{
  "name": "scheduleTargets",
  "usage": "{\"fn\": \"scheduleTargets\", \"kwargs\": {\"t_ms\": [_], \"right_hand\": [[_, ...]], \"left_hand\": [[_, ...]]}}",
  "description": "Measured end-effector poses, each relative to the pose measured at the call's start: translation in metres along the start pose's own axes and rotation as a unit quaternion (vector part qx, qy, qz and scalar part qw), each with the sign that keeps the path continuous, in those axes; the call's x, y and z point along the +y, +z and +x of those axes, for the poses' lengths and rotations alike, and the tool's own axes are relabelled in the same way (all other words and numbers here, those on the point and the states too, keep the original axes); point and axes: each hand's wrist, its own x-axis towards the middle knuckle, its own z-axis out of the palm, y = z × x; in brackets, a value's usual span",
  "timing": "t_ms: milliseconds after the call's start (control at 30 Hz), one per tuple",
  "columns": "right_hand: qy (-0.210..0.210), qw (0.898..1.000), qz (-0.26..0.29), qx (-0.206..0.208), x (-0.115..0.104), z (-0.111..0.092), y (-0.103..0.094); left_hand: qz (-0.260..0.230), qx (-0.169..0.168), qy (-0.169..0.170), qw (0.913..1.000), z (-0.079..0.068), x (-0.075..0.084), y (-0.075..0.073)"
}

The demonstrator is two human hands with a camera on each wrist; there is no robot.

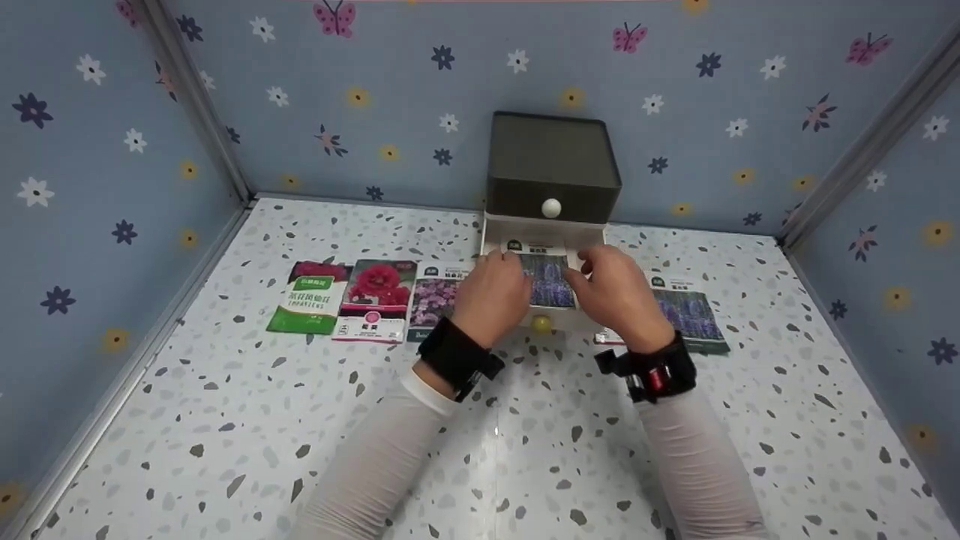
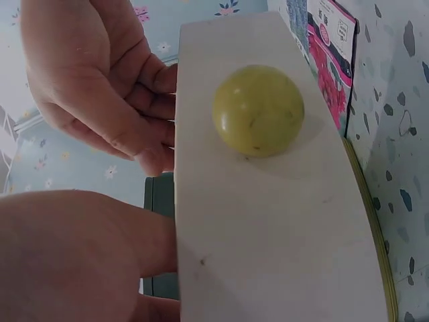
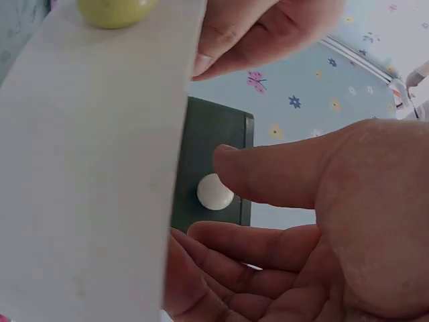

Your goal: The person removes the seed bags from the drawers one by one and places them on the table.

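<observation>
A seed packet with purple flower spikes (image 1: 553, 279) lies inside the pulled-out white drawer (image 1: 489, 234) of a small dark box (image 1: 553, 150). My left hand (image 1: 491, 292) is over the drawer's left side, at the packet's left edge. Its fingertips are hidden behind the drawer front (image 2: 268, 221) in the left wrist view, so its grip does not show. My right hand (image 1: 619, 289) is at the drawer's right side; in the right wrist view its thumb and loosely bent fingers stand apart. A yellow-green knob (image 1: 541, 324) sits on the drawer front.
Left of the drawer lie a green-and-white packet (image 1: 306, 300), a red-flower packet (image 1: 375, 300) and a pink-flower packet (image 1: 433, 300). Another purple-flower packet (image 1: 691, 319) lies to the right. The closed upper drawer has a white knob (image 1: 551, 208). Patterned walls (image 1: 397, 97) surround the speckled table (image 1: 525, 465).
</observation>
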Motion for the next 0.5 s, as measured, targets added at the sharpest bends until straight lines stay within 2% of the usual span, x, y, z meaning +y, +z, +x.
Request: {"fn": "scheduleTargets", "kwargs": {"t_ms": [200,500], "right_hand": [[0.007,0.999,-0.038,-0.021,0.000,0.001,0.010],[-0.002,0.996,-0.076,-0.041,-0.002,0.004,0.022]], "left_hand": [[0.002,-0.008,0.003,1.0000,0.001,0.001,0.001],[0.044,-0.037,0.012,0.9983,0.003,0.006,0.002]]}}
